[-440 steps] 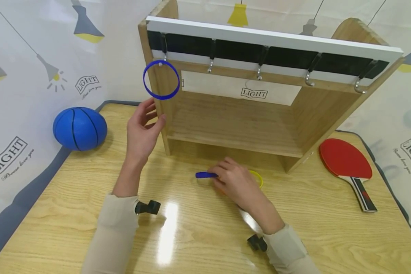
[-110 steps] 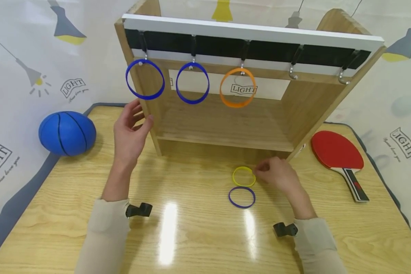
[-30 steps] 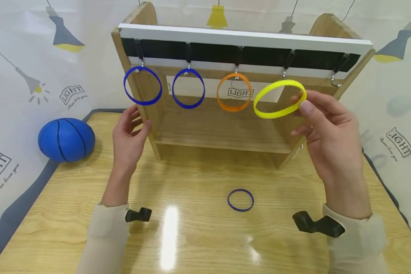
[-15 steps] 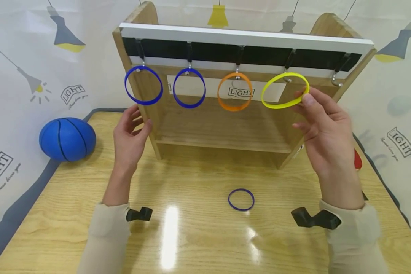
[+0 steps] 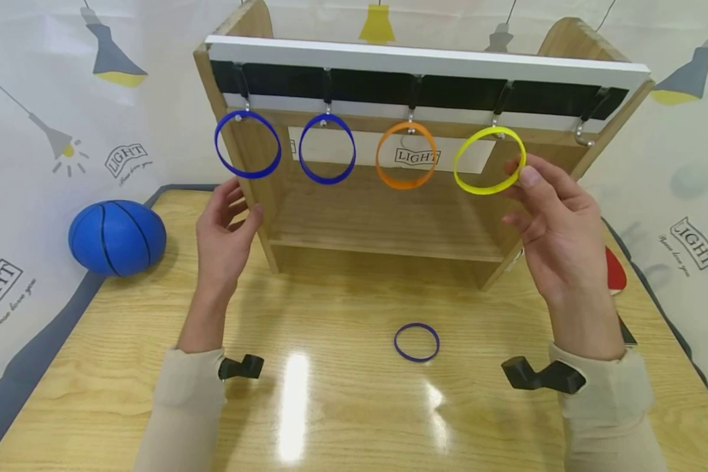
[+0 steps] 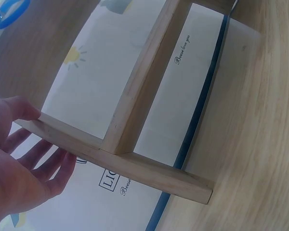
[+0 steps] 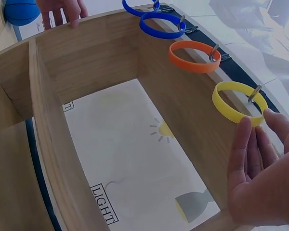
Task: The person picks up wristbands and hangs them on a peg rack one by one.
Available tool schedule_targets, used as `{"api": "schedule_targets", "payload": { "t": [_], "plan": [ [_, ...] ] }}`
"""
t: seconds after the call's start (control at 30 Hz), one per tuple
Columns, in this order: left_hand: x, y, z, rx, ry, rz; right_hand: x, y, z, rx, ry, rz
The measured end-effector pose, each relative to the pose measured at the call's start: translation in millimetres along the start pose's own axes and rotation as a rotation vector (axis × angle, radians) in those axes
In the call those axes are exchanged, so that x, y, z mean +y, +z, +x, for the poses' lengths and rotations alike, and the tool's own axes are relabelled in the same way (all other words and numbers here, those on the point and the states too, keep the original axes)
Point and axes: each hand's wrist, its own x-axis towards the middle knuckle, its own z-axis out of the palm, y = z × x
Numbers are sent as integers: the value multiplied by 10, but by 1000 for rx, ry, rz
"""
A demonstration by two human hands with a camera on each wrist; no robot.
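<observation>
My left hand (image 5: 224, 239) holds the left side panel of a wooden shelf (image 5: 377, 244), thumb on one face and fingers on the other, as the left wrist view shows. With thumb and forefinger, my right hand (image 5: 566, 229) pinches the right edge of a yellow silicone wristband (image 5: 480, 190). That band (image 7: 226, 109) loops round the fourth hook (image 7: 256, 93) from the left. Two blue wristbands (image 5: 259, 174) and an orange wristband (image 5: 407, 185) hang from the first three hooks. Another dark blue wristband (image 5: 417, 359) lies flat on the table.
The fifth hook (image 5: 582, 137), at the right end of the white and black rail (image 5: 466, 95), holds nothing. A blue ball (image 5: 118, 237) sits on the table's left. A red table tennis bat (image 5: 615, 272) lies at right, partly behind my right arm.
The second blue and orange bands have been hung up. The yellow band has gone from the table onto the fourth hook, my right hand still pinching it. My left hand stays on the shelf.
</observation>
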Motion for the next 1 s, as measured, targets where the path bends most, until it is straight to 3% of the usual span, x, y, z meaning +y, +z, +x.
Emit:
{"api": "schedule_targets", "payload": {
  "t": [0.1,0.3,0.43,0.67,0.83,1.0],
  "plan": [
    [-13,-2,13,0,4,0,7,-44,-23,4,9,-27],
    [239,41,-62,-3,-14,12,47,-172,-101,-3,37,-156],
    [251,46,-71,-4,-12,13,61,-272,-176,-46,67,-344],
    [237,39,-69,-4,-13,16,148,-438,-274,-199,112,-786],
    [239,40,-75,5,-12,13,262,-530,-325,-322,147,-980],
    [242,46,-70,2,-4,12,376,-611,-345,-394,186,-1102]
  ]
}}
